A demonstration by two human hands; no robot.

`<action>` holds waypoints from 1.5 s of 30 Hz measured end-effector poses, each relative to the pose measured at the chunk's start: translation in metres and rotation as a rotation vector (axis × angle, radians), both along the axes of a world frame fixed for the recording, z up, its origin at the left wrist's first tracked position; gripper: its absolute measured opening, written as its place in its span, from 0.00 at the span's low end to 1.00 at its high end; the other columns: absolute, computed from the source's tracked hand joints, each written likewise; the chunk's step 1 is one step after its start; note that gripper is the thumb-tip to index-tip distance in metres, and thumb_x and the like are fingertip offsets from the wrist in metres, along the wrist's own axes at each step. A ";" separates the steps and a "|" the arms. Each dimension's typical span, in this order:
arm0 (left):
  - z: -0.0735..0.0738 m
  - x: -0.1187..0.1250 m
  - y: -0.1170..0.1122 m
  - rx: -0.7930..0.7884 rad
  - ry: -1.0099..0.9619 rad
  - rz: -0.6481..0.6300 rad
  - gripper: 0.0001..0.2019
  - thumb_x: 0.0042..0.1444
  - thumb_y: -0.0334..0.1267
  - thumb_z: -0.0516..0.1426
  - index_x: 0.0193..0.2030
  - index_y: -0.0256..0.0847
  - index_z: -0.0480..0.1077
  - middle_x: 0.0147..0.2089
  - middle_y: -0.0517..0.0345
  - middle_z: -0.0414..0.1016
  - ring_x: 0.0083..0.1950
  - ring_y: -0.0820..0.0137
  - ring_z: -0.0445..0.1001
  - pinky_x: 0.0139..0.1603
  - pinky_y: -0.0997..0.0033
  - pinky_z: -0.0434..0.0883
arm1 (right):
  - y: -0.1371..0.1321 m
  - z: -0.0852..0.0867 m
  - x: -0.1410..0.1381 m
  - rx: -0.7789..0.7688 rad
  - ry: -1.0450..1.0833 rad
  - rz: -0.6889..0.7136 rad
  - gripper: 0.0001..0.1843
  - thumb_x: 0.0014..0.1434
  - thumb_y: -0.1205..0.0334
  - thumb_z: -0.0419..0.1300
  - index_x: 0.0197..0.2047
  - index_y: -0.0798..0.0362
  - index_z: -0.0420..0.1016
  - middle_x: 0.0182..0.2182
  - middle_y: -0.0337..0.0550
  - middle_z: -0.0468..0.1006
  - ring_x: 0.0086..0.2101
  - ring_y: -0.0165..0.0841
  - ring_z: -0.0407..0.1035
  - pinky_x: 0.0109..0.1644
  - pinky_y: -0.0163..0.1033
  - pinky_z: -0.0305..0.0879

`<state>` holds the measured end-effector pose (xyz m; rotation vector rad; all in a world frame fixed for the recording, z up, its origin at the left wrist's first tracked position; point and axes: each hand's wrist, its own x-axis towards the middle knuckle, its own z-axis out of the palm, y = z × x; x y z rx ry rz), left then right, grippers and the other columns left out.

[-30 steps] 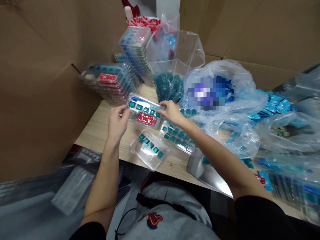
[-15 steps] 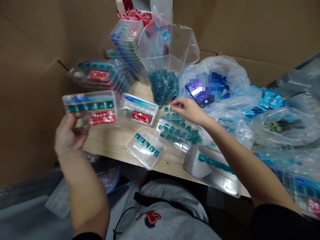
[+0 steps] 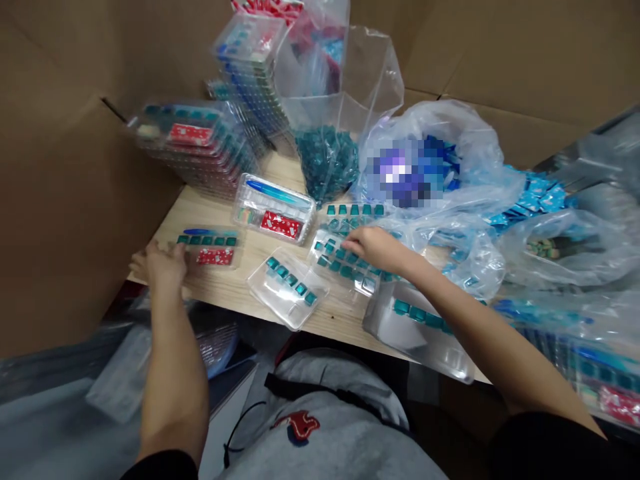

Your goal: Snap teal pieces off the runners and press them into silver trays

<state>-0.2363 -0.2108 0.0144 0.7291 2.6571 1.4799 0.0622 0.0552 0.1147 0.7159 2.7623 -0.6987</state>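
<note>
My left hand (image 3: 163, 262) lies at the table's left front edge. Its fingers are spread and touch the left end of a clear filled tray (image 3: 213, 247), which holds a row of teal pieces, a blue pen and a red packet. My right hand (image 3: 377, 247) hovers low over a clear tray of loose teal pieces (image 3: 343, 263), fingers curled together and pointing down at them; what they pinch is hidden. Between the hands sit another filled tray (image 3: 275, 215) and a tray with one row of teal pieces (image 3: 289, 285).
Stacks of filled trays (image 3: 197, 143) stand at the back left by cardboard walls (image 3: 60, 173). A plastic bag of teal pieces (image 3: 327, 157) and bags of blue packets (image 3: 530, 200) crowd the back and right. Another clear tray (image 3: 420, 327) overhangs the wooden table's front edge (image 3: 345, 320).
My left hand carried the filled tray out to the left, then set it down on the table's left side. My right hand moved from the far row of teal pieces down onto the loose-piece tray.
</note>
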 end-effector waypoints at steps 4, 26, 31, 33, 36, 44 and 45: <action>0.021 0.076 0.027 0.043 0.248 -0.096 0.14 0.66 0.39 0.52 0.54 0.36 0.68 0.59 0.43 0.68 0.66 0.51 0.60 0.66 0.38 0.52 | 0.001 0.002 0.005 0.017 -0.024 0.015 0.08 0.55 0.61 0.67 0.39 0.54 0.81 0.36 0.48 0.82 0.35 0.38 0.74 0.37 0.40 0.64; 0.051 0.165 0.096 0.338 0.317 -0.765 0.04 0.60 0.33 0.57 0.37 0.46 0.72 0.44 0.56 0.81 0.51 0.65 0.77 0.63 0.51 0.67 | 0.032 0.037 0.050 -0.210 0.540 -0.409 0.16 0.59 0.72 0.50 0.45 0.55 0.77 0.44 0.46 0.80 0.43 0.35 0.75 0.52 0.46 0.70; 0.062 0.172 0.085 0.490 -0.215 -0.526 0.06 0.57 0.42 0.61 0.37 0.44 0.69 0.41 0.57 0.79 0.47 0.66 0.78 0.55 0.56 0.73 | 0.028 0.030 0.038 -0.479 0.421 -0.047 0.31 0.51 0.79 0.54 0.57 0.50 0.72 0.59 0.43 0.74 0.57 0.35 0.69 0.63 0.48 0.64; 0.063 0.171 0.090 0.487 -0.357 -0.527 0.10 0.56 0.45 0.62 0.36 0.43 0.68 0.38 0.56 0.79 0.43 0.66 0.79 0.50 0.58 0.75 | 0.020 0.028 0.025 -0.500 0.393 0.084 0.31 0.51 0.77 0.60 0.58 0.49 0.72 0.61 0.43 0.71 0.61 0.36 0.65 0.66 0.48 0.60; 0.062 0.166 0.098 0.501 -0.550 -0.551 0.14 0.53 0.50 0.63 0.34 0.43 0.67 0.36 0.56 0.79 0.38 0.66 0.79 0.46 0.58 0.77 | 0.010 0.026 0.006 -0.604 0.366 0.079 0.22 0.54 0.74 0.62 0.53 0.51 0.75 0.57 0.43 0.76 0.58 0.36 0.69 0.65 0.48 0.62; 0.061 0.159 0.095 0.624 -0.752 -0.481 0.18 0.46 0.47 0.68 0.36 0.45 0.64 0.42 0.58 0.78 0.40 0.70 0.79 0.51 0.59 0.77 | 0.003 0.028 -0.015 -1.136 0.472 -0.352 0.10 0.63 0.70 0.58 0.48 0.54 0.73 0.45 0.46 0.81 0.36 0.29 0.77 0.41 0.37 0.78; 0.061 0.154 0.094 0.643 -0.743 -0.466 0.19 0.45 0.46 0.68 0.39 0.47 0.65 0.44 0.58 0.78 0.40 0.70 0.79 0.51 0.59 0.77 | 0.003 0.029 -0.020 -1.097 0.470 -0.327 0.14 0.59 0.74 0.60 0.48 0.54 0.73 0.43 0.43 0.81 0.35 0.28 0.77 0.39 0.35 0.78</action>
